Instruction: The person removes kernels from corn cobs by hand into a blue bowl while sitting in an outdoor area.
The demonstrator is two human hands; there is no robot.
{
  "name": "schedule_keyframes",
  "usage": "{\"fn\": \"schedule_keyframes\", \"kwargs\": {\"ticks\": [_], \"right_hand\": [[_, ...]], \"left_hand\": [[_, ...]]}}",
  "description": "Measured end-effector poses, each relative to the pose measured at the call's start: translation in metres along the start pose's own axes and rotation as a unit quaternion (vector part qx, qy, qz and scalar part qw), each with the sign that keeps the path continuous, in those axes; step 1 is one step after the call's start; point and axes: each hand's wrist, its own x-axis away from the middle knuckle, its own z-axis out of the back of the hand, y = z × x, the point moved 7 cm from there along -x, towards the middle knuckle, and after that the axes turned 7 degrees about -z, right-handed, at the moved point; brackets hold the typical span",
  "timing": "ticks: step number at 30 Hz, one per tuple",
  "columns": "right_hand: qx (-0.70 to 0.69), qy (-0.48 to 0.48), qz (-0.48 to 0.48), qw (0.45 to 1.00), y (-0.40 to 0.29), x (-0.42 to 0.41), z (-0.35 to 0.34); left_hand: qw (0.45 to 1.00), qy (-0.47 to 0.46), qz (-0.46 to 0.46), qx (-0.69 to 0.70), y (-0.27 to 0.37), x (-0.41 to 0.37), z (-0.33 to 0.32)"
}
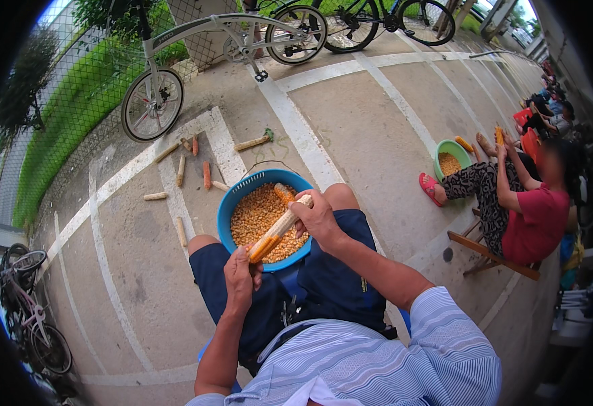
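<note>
A partly shelled corn cob [280, 227] is held at a slant between my two hands, over a blue plastic basin [224, 203] at my knees. My left hand [241, 274] grips its lower end, where orange kernels still cover the cob. Around the bare, pale upper end close the fingers of my right hand [319, 218]. Loose corn kernels [253, 215] fill much of the basin, and another cob with orange kernels [284, 193] lies on them, partly hidden behind my right hand. The basin's thin wire handle stands beyond its far rim.
Several bare cobs [206, 175] lie on the concrete left of and beyond the basin. A folding bicycle [157, 104] stands by the wire fence. At the right, a seated person [535, 213] holds a cob [499, 136] near a green bucket [437, 162] of kernels. Other people sit farther back.
</note>
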Motion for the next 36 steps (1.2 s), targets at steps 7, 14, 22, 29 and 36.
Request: {"fn": "schedule_keyframes", "kwargs": {"ticks": [7,14,22,29,36], "right_hand": [[-0.023,0.002,-0.028,0.999,-0.002,-0.002,0.007],[-0.023,0.005,-0.03,0.999,0.001,-0.003,0.007],[-0.024,0.004,-0.036,0.999,0.001,-0.003,0.007],[-0.023,0.003,-0.038,0.999,0.003,-0.002,0.005],[-0.037,-0.006,-0.052,0.998,0.004,-0.004,0.006]], "left_hand": [[0.998,-0.048,-0.004,0.029,0.003,0.0,-0.005],[0.996,-0.056,0.008,0.064,0.006,-0.001,-0.006],[0.995,-0.056,0.006,0.077,0.008,-0.001,-0.008],[0.996,-0.05,0.011,0.067,0.003,-0.002,-0.002],[0.993,-0.075,-0.002,0.089,0.006,-0.002,-0.006]]}}
